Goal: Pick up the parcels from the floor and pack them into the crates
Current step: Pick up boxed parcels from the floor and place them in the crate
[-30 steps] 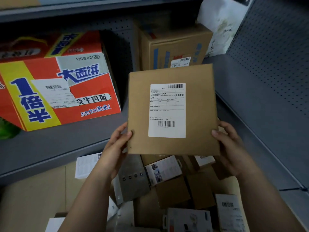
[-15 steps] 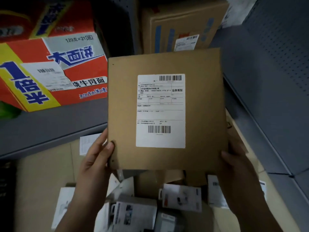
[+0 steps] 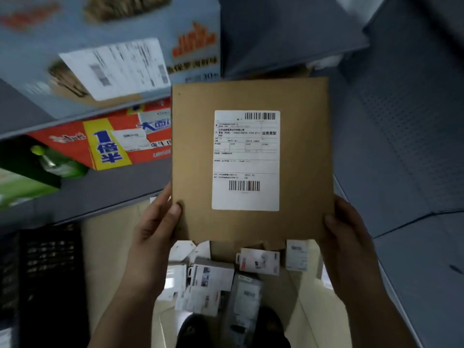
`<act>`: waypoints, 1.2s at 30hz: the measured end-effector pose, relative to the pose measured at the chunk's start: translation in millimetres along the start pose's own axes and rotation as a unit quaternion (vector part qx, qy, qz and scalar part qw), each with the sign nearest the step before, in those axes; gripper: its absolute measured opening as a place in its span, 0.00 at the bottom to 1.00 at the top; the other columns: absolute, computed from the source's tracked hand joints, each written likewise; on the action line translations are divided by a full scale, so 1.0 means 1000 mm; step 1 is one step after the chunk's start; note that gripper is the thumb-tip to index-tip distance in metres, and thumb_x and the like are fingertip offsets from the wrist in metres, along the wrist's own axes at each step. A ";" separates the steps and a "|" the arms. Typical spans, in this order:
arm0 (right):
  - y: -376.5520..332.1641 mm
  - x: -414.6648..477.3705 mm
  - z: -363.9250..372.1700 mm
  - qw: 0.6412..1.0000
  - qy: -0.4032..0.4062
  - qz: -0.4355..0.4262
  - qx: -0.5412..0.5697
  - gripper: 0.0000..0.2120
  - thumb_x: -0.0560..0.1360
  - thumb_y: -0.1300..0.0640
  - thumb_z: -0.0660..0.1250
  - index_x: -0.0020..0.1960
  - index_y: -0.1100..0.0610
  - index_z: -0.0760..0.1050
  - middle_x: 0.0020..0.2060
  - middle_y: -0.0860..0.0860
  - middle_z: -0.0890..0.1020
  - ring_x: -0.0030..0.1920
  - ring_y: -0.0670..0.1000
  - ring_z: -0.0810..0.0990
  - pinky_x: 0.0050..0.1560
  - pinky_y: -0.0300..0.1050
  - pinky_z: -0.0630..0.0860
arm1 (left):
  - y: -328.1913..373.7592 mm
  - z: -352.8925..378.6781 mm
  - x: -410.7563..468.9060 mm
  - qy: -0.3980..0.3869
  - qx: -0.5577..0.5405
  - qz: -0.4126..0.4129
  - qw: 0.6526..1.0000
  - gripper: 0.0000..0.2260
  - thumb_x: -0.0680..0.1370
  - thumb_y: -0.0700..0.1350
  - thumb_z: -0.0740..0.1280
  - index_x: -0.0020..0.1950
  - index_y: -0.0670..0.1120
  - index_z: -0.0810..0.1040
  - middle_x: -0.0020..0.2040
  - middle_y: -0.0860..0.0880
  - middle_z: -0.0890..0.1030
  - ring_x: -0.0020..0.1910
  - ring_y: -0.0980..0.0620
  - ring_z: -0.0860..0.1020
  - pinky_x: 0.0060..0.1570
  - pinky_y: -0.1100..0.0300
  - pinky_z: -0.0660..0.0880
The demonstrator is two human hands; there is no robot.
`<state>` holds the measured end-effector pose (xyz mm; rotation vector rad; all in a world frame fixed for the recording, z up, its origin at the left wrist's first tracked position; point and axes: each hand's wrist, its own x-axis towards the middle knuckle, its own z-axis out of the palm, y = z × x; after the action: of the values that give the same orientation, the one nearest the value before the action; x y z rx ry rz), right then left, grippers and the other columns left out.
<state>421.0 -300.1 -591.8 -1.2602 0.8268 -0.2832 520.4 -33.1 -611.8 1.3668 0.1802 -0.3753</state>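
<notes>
We grip a flat brown parcel (image 3: 195,151) in both hands, upright and facing us. Our left hand (image 3: 155,229) pinches its lower left edge, thumb on the front and fingers behind. Our right hand (image 3: 347,237) clasps the lower right corner the same way, its fingers hidden behind the cardboard. A white shipping label (image 3: 246,162) with two barcodes sits on the parcel's face. The parcel hangs in the air above a heap of small packages (image 3: 213,277) lying on the pale floor (image 3: 108,252) between our forearms. To the left of the heap, a black slatted crate (image 3: 50,267) stands on the floor, just below the edge of a grey shelf (image 3: 105,189). On that shelf, a red and yellow carton (image 3: 108,144) rests beside a green bottle (image 3: 52,164), and a blurred blue carton (image 3: 188,18) sits on the shelf above. To the right, a grey perforated panel (image 3: 406,134) rises beside the parcel.
</notes>
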 end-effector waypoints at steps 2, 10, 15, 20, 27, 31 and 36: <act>-0.040 -0.021 0.009 0.999 -0.006 -0.021 -0.024 0.17 0.80 0.64 0.61 0.67 0.54 0.76 0.61 0.51 0.82 0.62 0.53 0.80 0.58 0.50 0.80 | 0.044 0.003 -0.017 -0.025 -0.001 0.013 1.000 0.25 0.70 0.61 0.72 0.66 0.63 0.79 0.67 0.55 0.80 0.64 0.57 0.79 0.52 0.63 0.79; -0.177 -0.125 0.048 0.996 -0.054 -0.064 -0.025 0.14 0.80 0.58 0.65 0.64 0.48 0.77 0.58 0.49 0.83 0.59 0.54 0.82 0.56 0.52 0.79 | 0.213 0.003 -0.092 0.018 -0.026 0.041 0.999 0.17 0.75 0.50 0.68 0.64 0.60 0.78 0.63 0.58 0.82 0.63 0.57 0.79 0.56 0.57 0.78; -0.249 -0.180 0.070 0.994 -0.028 -0.106 0.002 0.14 0.81 0.60 0.62 0.62 0.45 0.75 0.58 0.46 0.82 0.56 0.46 0.82 0.61 0.50 0.77 | 0.301 -0.006 -0.126 -0.007 -0.016 0.089 0.996 0.17 0.82 0.42 0.64 0.68 0.59 0.77 0.62 0.62 0.82 0.64 0.59 0.78 0.61 0.52 0.74; -0.322 -0.222 0.084 0.983 -0.029 -0.183 0.007 0.16 0.81 0.59 0.63 0.67 0.47 0.73 0.60 0.41 0.78 0.62 0.43 0.77 0.67 0.50 0.73 | 0.377 -0.013 -0.146 -0.062 -0.026 0.121 0.990 0.18 0.77 0.46 0.68 0.63 0.63 0.80 0.65 0.57 0.81 0.67 0.49 0.77 0.62 0.46 0.74; -0.399 -0.264 0.104 0.955 -0.068 -0.287 0.019 0.17 0.82 0.62 0.61 0.69 0.49 0.70 0.57 0.38 0.79 0.55 0.38 0.79 0.66 0.47 0.73 | 0.475 -0.005 -0.179 -0.089 -0.010 0.228 0.969 0.20 0.82 0.41 0.64 0.73 0.57 0.74 0.65 0.57 0.81 0.66 0.51 0.78 0.66 0.43 0.73; -0.436 -0.278 0.107 0.942 -0.098 -0.320 0.027 0.22 0.82 0.61 0.61 0.75 0.54 0.66 0.62 0.43 0.78 0.60 0.38 0.77 0.68 0.44 0.72 | 0.514 0.000 -0.201 -0.099 -0.006 0.281 0.954 0.21 0.83 0.42 0.63 0.75 0.56 0.72 0.69 0.57 0.78 0.69 0.53 0.76 0.69 0.44 0.72; -0.471 -0.289 0.108 0.925 -0.149 -0.348 0.036 0.23 0.83 0.62 0.58 0.77 0.54 0.63 0.69 0.47 0.74 0.67 0.46 0.74 0.72 0.48 0.69 | 0.544 0.008 -0.233 -0.056 -0.018 0.340 0.939 0.21 0.83 0.40 0.62 0.75 0.55 0.72 0.68 0.58 0.78 0.69 0.55 0.75 0.67 0.51 0.72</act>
<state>410.6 -194.1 -38.9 -1.4514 0.0811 -0.6632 501.4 79.6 -31.2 1.2806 -0.3779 0.1324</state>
